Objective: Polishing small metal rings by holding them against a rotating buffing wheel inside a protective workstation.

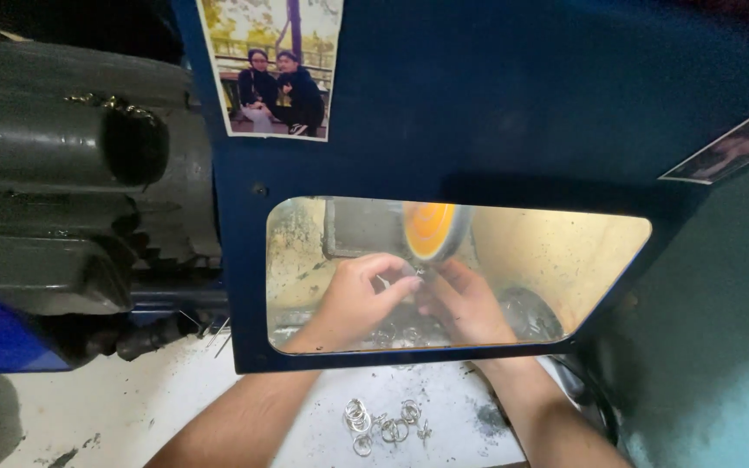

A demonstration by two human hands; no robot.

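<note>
You're pressing a small metal piece (415, 275) up against the bottom edge of the orange polishing wheel (431, 230), right behind the clear window (565, 251) of the dark blue guard (496, 104). The piece is too small and too hidden by fingertips to make out its shape. Your left hand (359, 296) is curling in from the left, fingers pinching tight on the piece; your right hand (465, 303) is coming in from the right, fingertips narrowed onto the same piece, so both hands are meeting just under the wheel. Both forearms are reaching under the guard's lower edge. Nearer to you, between your arms, a scatter of small silvery rings (381, 423) is lying on the dusty white bench (132, 407), well apart from your hands. A photo print (272, 65) is sticking to the guard's upper left, and a grey motor housing (62, 173) is sitting off to the left.
</note>
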